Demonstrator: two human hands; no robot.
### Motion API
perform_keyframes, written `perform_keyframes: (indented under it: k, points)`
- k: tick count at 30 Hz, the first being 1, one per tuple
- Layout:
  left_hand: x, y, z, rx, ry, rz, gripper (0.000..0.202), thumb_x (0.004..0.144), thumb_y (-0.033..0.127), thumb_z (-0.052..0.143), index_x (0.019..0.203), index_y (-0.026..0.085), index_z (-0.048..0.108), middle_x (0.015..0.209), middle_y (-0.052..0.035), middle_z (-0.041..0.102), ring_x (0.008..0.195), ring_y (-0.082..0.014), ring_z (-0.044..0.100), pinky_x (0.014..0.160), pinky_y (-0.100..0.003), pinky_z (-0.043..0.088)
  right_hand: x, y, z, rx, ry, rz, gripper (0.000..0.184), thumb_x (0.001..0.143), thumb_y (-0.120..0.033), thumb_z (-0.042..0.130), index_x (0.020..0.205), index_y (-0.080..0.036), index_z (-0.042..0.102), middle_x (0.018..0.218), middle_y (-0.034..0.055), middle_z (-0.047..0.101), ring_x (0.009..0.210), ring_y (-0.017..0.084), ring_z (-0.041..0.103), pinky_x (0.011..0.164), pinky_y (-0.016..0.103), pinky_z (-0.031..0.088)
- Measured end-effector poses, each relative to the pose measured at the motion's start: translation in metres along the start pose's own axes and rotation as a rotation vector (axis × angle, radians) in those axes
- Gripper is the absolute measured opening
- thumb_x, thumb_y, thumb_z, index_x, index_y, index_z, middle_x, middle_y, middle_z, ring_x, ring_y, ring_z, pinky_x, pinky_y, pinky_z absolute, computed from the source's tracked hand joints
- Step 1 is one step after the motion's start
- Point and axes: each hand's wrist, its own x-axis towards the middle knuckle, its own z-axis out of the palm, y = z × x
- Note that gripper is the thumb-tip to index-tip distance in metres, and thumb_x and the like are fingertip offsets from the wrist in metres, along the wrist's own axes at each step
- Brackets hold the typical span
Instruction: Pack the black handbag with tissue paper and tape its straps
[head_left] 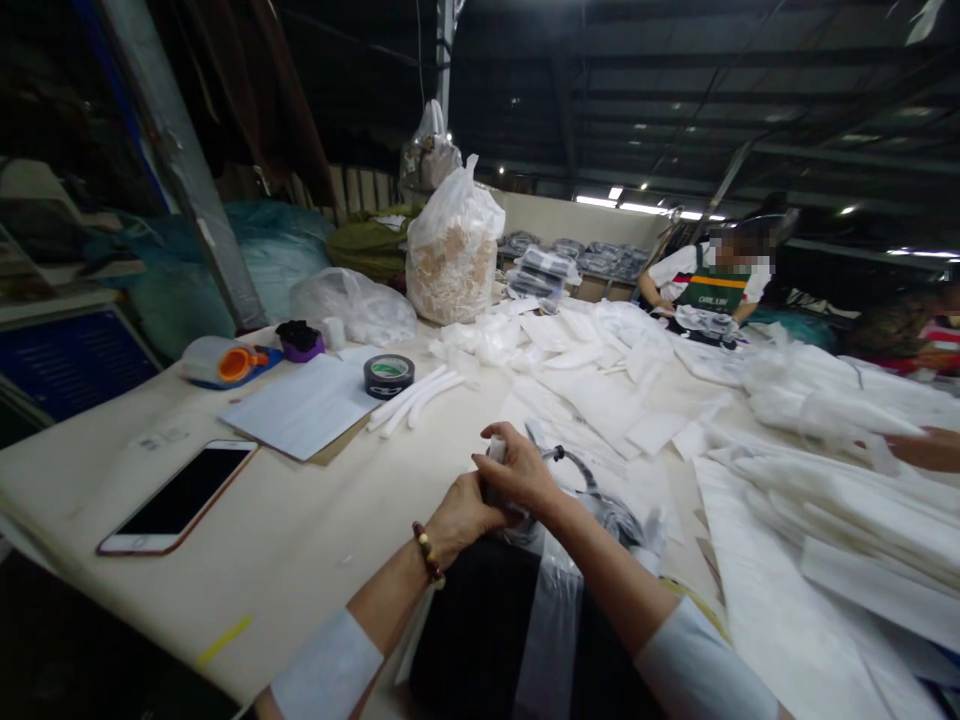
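Note:
A black bag (pixel 472 625) lies at the table's near edge, with a clear plastic strip (pixel 551 625) running down its front. At its top, my left hand (pixel 466 512) and my right hand (pixel 521 468) meet with fingers closed around a small piece with whitish wrapping (pixel 496 450). My fingers cover most of that piece, so its exact kind is hidden. Just right of my right hand, a dark curved handle (pixel 581 465) rises from crumpled clear plastic (pixel 619 520).
Left lie a phone (pixel 180 495), white paper (pixel 304 405), black tape (pixel 388 375), white foam tubes (pixel 416 400) and an orange-mouthed bottle (pixel 217 360). Behind stands a stuffed plastic bag (pixel 455 245). White sheets (pixel 817 500) cover the right side. A co-worker (pixel 709 275) works across the table.

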Motion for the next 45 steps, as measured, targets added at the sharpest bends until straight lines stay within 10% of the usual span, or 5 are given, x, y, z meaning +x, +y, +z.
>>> perform_keyframes:
  k: [21, 30, 33, 36, 45]
  points:
    - [0.013, -0.008, -0.005, 0.244, -0.295, -0.02, 0.023, 0.056, 0.023, 0.053, 0.077, 0.014, 0.056, 0.062, 0.0019, 0.056, 0.057, -0.0142, 0.048, 0.052, -0.023, 0.034, 0.015, 0.007, 0.006, -0.062, 0.216, 0.386, 0.038, 0.074, -0.015, 0.041, 0.111, -0.008, 0.045, 0.087, 0.0158, 0.065, 0.084, 0.026, 0.06, 0.076, 0.036, 0.041]
    - [-0.008, -0.003, -0.002, 0.594, 0.105, 0.082, 0.049, 0.062, 0.033, 0.06, 0.104, 0.01, 0.049, 0.092, -0.0107, 0.06, 0.089, -0.0292, 0.054, 0.075, -0.038, 0.042, -0.044, 0.049, -0.077, 0.029, 0.502, 0.371, 0.056, 0.069, -0.038, 0.057, 0.119, -0.015, 0.047, 0.122, 0.0119, 0.053, 0.112, 0.024, 0.047, 0.096, 0.034, 0.033]
    - [-0.019, 0.006, 0.023, 0.832, 0.41, 0.502, 0.05, 0.073, 0.029, 0.058, 0.117, 0.01, 0.043, 0.109, -0.0145, 0.054, 0.104, -0.0292, 0.047, 0.09, -0.042, 0.038, -0.084, 0.094, -0.1, 0.066, 0.602, 0.581, 0.053, 0.067, -0.035, 0.054, 0.113, -0.008, 0.05, 0.116, 0.0205, 0.053, 0.109, 0.03, 0.047, 0.093, 0.044, 0.033]
    - [-0.023, 0.015, 0.07, 0.85, 0.121, 0.761, 0.028, 0.084, 0.016, 0.044, 0.112, 0.016, 0.049, 0.106, -0.0075, 0.057, 0.1, -0.02, 0.048, 0.091, -0.033, 0.038, -0.107, 0.119, -0.093, 0.229, 0.553, 0.711, 0.04, 0.063, -0.039, 0.057, 0.093, -0.012, 0.058, 0.083, 0.0123, 0.064, 0.08, 0.025, 0.059, 0.071, 0.037, 0.045]
    - [-0.017, 0.025, 0.157, 1.049, 0.031, 0.407, 0.033, 0.085, 0.038, 0.046, 0.086, 0.01, 0.063, 0.088, -0.0135, 0.063, 0.091, -0.0302, 0.053, 0.08, -0.046, 0.039, -0.104, 0.116, -0.073, 0.616, 0.555, 0.631, 0.025, 0.059, -0.04, 0.059, 0.061, -0.019, 0.046, 0.055, -0.0042, 0.049, 0.053, 0.011, 0.044, 0.048, 0.023, 0.034]
